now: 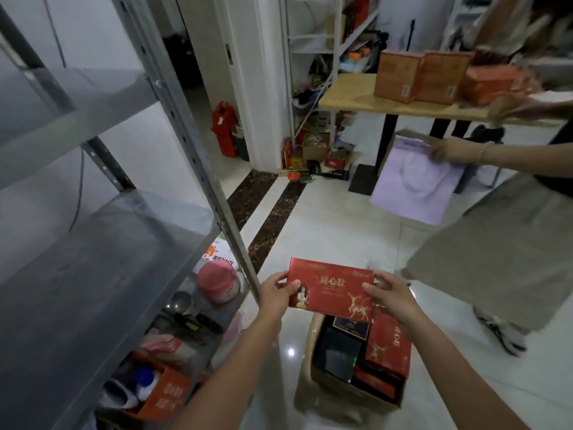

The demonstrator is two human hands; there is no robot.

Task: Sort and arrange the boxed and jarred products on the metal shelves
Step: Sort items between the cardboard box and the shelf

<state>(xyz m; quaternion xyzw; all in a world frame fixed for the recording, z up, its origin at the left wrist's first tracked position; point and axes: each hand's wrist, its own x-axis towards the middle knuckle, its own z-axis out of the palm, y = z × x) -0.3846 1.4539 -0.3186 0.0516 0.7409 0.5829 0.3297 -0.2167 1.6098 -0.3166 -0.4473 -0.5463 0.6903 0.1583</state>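
Observation:
I hold a flat red box (331, 290) with gold lettering and a deer picture in both hands above an open cardboard carton (313, 370) on the floor. My left hand (277, 294) grips its left end and my right hand (392, 293) grips its right end. Inside the carton lie more red boxes (389, 346) and dark boxes (339, 349). The metal shelf unit (102, 243) stands at my left; its bare middle shelf is level with the box. On the lower shelf stands a jar with a pink lid (218, 282).
The lowest shelf holds an orange box (164, 395) and small bottles (144, 381). Another person stands at right holding a lilac bag (415, 187). A wooden table (350, 97) with brown boxes (397, 76) is behind. Clutter lies under a far rack (313, 150).

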